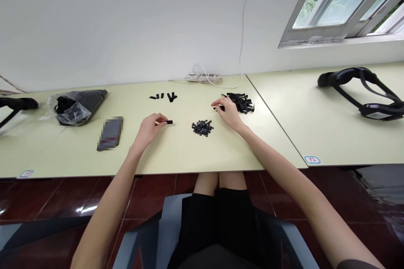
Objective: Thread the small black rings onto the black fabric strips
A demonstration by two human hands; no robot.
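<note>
Black strip in left hand, open room around, well inside table edge

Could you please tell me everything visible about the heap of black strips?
The heap of black strips is a loose pile of short, flat, narrow pieces that look like fabric, overlapping at various angles. It lies on the pale table, farther back and right of the small black pieces. The right hand is at its left side, hiding part of it; whether that hand grips a strip is unclear.
</note>
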